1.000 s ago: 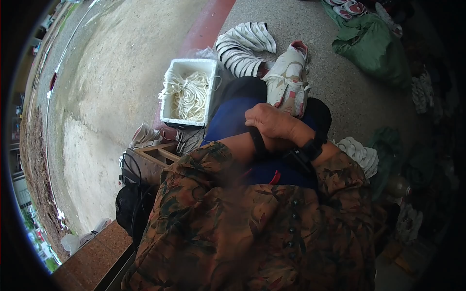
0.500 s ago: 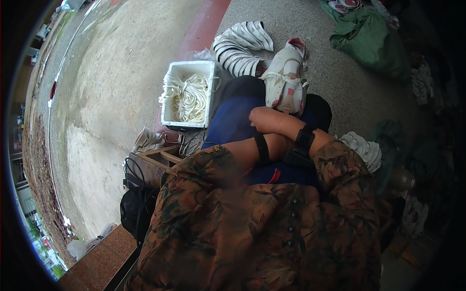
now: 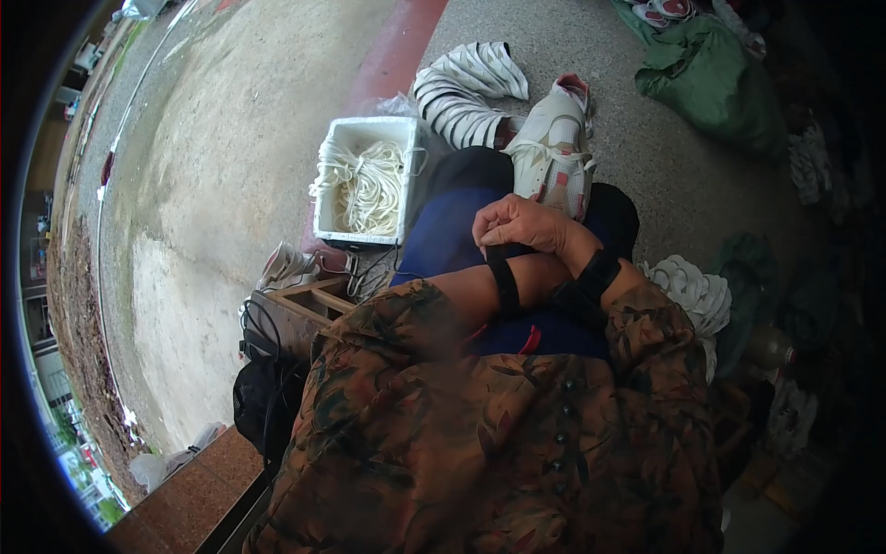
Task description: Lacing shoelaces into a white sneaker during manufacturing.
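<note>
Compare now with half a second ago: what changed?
The right hand has turned, bringing its bent fingers into view near the strap on the left forearm. No grip or release shows. Shoe, lace box and left forearm stayed put.

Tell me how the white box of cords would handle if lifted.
The white box looks thick-walled and foam-like, so probably light and easily dented. Its cords lie in loose loops, so they would likely flop and shift; those hanging over the side might snag.
</note>
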A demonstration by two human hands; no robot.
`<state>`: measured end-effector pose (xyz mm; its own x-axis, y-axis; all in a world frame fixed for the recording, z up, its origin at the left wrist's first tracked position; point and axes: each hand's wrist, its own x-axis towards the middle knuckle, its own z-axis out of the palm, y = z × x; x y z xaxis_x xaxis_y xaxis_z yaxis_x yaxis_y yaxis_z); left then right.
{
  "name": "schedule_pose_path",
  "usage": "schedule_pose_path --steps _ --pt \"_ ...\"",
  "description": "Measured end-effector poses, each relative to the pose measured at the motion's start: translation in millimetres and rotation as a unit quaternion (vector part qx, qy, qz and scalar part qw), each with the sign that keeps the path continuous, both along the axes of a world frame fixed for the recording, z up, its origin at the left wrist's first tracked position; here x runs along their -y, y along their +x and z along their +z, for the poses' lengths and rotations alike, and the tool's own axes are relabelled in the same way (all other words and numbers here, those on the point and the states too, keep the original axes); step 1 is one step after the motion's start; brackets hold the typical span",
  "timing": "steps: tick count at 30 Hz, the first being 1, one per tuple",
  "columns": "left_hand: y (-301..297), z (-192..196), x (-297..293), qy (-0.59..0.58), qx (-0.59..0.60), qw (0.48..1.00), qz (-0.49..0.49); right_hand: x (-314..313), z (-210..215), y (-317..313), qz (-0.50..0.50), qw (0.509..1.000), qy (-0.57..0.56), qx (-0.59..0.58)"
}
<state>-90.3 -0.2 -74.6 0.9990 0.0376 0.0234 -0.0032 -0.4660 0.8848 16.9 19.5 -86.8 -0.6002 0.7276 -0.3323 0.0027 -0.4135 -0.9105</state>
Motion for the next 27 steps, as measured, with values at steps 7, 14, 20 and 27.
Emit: schedule_pose_path --steps 7,14,20,27 --pt "-3 -19 4 0.0 0.024 0.999 0.029 2 13 -5 0.059 0.998 0.016 0.0" --pt "1 -34 12 0.003 0.021 0.999 0.026 1 3 -11 0.12 0.982 0.087 0.113" --pt "3 -53 14 0.0 0.019 0.999 0.032 7 21 -17 0.002 0.985 0.129 0.114" --pt "9 -83 31 -0.019 0.016 0.999 0.022 16 26 -16 -0.082 0.988 0.077 0.109"
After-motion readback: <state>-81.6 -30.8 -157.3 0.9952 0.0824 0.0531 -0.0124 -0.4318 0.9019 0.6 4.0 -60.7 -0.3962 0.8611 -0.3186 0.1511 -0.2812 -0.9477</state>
